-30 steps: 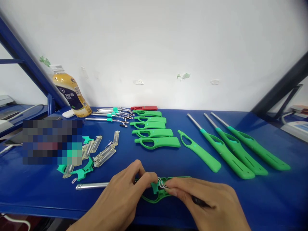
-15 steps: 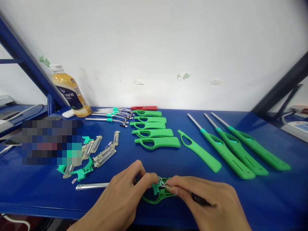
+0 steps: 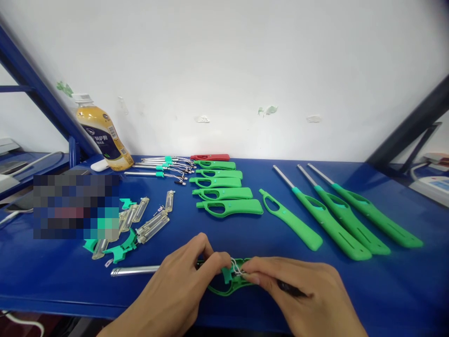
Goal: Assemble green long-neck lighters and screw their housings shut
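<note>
Near the front edge of the table lies an open green lighter shell (image 3: 229,292), with its inside facing up. My left hand (image 3: 185,276) is closed around its front end, thumb and fingers beside a teal trigger (image 3: 227,275). A metal lighter tube (image 3: 135,270) runs out to the left from under that hand. White wires (image 3: 236,267) curl up between my hands. My right hand (image 3: 298,285) is closed, its thumb and index fingertips pinched over the shell by the wire ends. A thin black tool (image 3: 293,289) lies within its fingers; its tip is hidden.
Several green shell halves (image 3: 229,207) and a red one (image 3: 210,157) lie in a column. Lighters with tubes (image 3: 336,224) lie at the right. Clear fuel tanks (image 3: 152,227), teal triggers (image 3: 122,248) and tubes with wires (image 3: 143,174) lie left. A bottle (image 3: 103,133) stands behind.
Almost nothing differs. Both hands stay over the green shell, and the black tool in my right hand has shifted very slightly left.
</note>
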